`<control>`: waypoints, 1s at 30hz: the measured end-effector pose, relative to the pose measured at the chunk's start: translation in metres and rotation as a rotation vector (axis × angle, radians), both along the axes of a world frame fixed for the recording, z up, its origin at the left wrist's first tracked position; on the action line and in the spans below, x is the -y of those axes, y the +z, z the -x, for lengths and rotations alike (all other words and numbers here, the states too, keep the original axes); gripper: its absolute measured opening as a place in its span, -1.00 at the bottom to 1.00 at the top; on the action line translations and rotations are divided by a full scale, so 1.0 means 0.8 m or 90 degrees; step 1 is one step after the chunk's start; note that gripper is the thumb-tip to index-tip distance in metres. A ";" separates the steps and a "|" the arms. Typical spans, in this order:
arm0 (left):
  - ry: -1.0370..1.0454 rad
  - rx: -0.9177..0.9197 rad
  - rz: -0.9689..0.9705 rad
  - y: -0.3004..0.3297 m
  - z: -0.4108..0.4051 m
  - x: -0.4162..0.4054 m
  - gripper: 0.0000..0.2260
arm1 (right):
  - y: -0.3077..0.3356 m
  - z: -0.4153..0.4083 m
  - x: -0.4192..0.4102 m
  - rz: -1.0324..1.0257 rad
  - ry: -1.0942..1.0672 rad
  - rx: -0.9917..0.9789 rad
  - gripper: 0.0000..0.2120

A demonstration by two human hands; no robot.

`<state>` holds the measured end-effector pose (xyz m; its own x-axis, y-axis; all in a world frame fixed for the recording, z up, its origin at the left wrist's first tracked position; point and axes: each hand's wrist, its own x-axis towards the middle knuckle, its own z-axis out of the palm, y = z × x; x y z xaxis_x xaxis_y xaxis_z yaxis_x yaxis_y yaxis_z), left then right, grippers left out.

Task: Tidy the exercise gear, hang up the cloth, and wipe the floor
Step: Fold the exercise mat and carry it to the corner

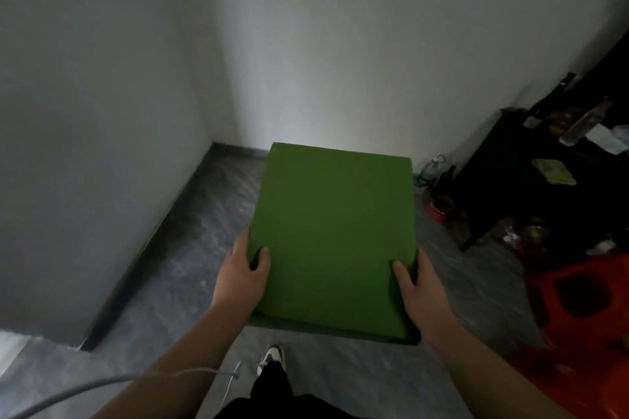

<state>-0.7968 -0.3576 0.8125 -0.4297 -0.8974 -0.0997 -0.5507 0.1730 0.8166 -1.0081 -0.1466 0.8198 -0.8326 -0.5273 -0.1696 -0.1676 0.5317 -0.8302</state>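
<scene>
A folded green exercise mat (335, 235) is held out flat in front of me, above the grey floor (190, 269), pointing toward the room's corner. My left hand (243, 277) grips its near left edge, thumb on top. My right hand (420, 292) grips the near right edge the same way. No cloth is in view.
White walls meet in a corner ahead. A black low table (517, 180) with bottles and clutter stands at the right, with a water bottle (430, 170) and a red bowl (440, 207) beside it. A red plastic stool (585, 303) is near right. A grey cable (102, 388) runs lower left.
</scene>
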 end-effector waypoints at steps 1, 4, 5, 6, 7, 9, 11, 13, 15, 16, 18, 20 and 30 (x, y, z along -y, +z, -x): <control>-0.005 0.002 0.001 -0.001 0.019 0.026 -0.62 | -0.003 0.017 0.024 -0.010 -0.003 -0.002 -0.50; -0.022 0.020 0.026 -0.001 0.072 0.091 -0.60 | -0.007 0.061 0.082 -0.022 -0.029 0.000 -0.49; -0.027 0.021 0.034 0.001 0.092 0.110 -0.58 | -0.008 0.076 0.098 -0.023 -0.036 -0.002 -0.49; -0.031 0.024 0.036 0.002 0.111 0.126 -0.57 | -0.008 0.092 0.112 -0.024 -0.042 0.003 -0.48; -0.037 0.027 0.035 0.003 0.130 0.141 -0.56 | -0.009 0.109 0.125 -0.022 -0.052 0.015 -0.47; -0.060 0.022 0.040 0.001 0.173 0.166 -0.57 | -0.012 0.145 0.145 -0.012 -0.068 0.034 -0.46; -0.082 0.033 0.041 -0.003 0.217 0.185 -0.59 | -0.019 0.186 0.157 -0.003 -0.085 0.049 -0.45; -0.101 0.036 0.045 -0.010 0.267 0.198 -0.60 | -0.025 0.231 0.166 -0.004 -0.100 0.055 -0.43; -0.120 0.026 0.041 -0.020 0.323 0.210 -0.61 | -0.034 0.282 0.175 -0.008 -0.110 0.049 -0.45; -0.128 0.021 0.036 -0.026 0.353 0.214 -0.61 | -0.039 0.310 0.179 -0.008 -0.112 0.045 -0.46; -0.132 0.022 0.032 -0.040 0.413 0.221 -0.61 | -0.050 0.369 0.186 -0.009 -0.106 0.029 -0.49; -0.123 0.036 0.029 -0.051 0.472 0.225 -0.61 | -0.061 0.431 0.193 -0.020 -0.097 0.023 -0.48; -0.143 0.124 -0.025 -0.120 0.703 0.260 -0.60 | -0.136 0.676 0.235 -0.127 -0.072 0.038 -0.43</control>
<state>-1.3596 -0.5654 0.7165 -0.5867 -0.7755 -0.2332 -0.6492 0.2783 0.7078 -1.5490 -0.3349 0.7106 -0.8698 -0.3830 -0.3109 -0.0523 0.6983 -0.7139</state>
